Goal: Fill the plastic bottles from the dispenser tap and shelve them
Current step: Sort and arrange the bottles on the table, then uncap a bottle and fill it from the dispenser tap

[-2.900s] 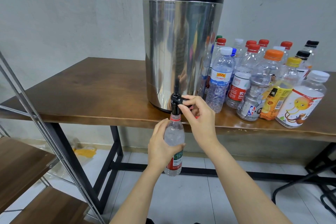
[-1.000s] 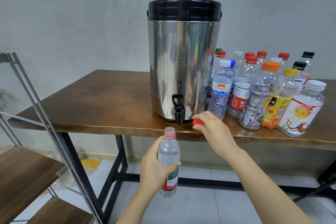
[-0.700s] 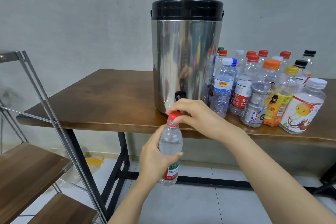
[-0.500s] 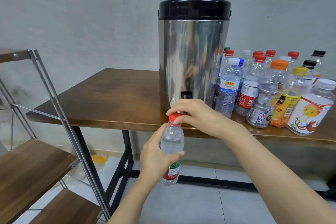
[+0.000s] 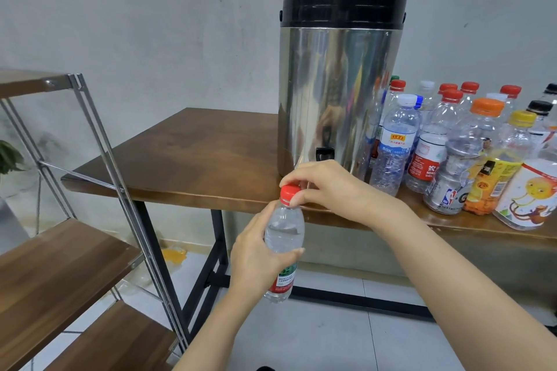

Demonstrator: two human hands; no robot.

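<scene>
Left hand (image 5: 256, 253): fingers wrap the small clear plastic bottle (image 5: 284, 235), upright, brown wooden counter (image 5: 180, 159) just beyond. Right hand (image 5: 331, 187): fingers pinch the round red cap (image 5: 290, 191) directly above. Likely best: steady bottle, twist cap snug.

brown wooden table (image 5: 180, 159) on black legs, grey wall (image 5: 150, 9), pale tiled floor (image 5: 331, 328), green leaves (image 5: 9, 156) at far left

Our left hand (image 5: 256, 253) grips the filled water bottle (image 5: 283, 238) upright below the bench (image 5: 187, 166) edge; our right hand (image 5: 328, 187) pinches its red cap (image 5: 290, 191), before the steel dispenser (image 5: 337, 84).
</scene>
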